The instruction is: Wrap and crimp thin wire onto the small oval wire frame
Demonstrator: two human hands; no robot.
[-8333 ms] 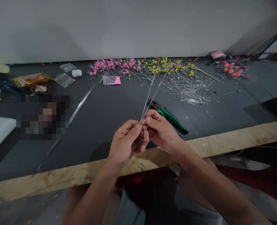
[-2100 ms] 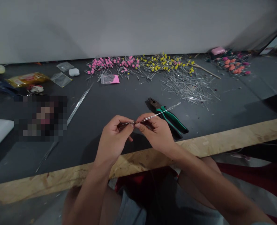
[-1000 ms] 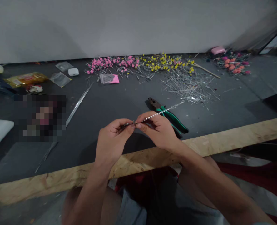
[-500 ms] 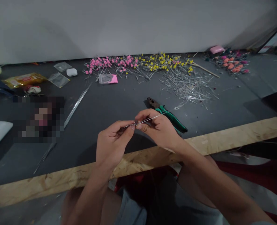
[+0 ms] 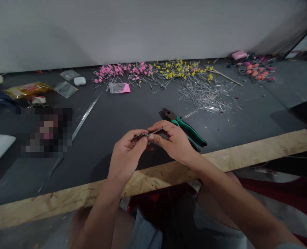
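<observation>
Head view, the only 1 supplied. The left hand (image 5: 126, 155) and right hand (image 5: 174, 141) meet above the near part of the table (image 5: 132, 114), just inside its wooden edge (image 5: 246, 155). Both pinch 1 thin wire (image 5: 153, 131) between thumb and fingertips; the left fingers (image 5: 140, 141) close on its left end, where a small twisted bundle shows, and the right fingers (image 5: 155, 138) close on it directly beside them, so the 2 grips all but touch. The wire's long axis runs from lower left to upper right: it leaves the right hand and reaches away over the pliers (image 5: 186, 127), its far tip ending short of the loose wire pile (image 5: 207, 97). The free length thus lies wholly to the right of both grips, nearer the right hand; the left hand holds only the short bundled end. The pliers lie on the table just behind the right hand, not touched, handles toward the wooden edge. Pink beads (image 5: 122, 71) and yellow beads (image 5: 179, 67) on wires lie well apart at the far side. Whether the wire is 1 strand or 2 twisted together cannot be told.
</observation>
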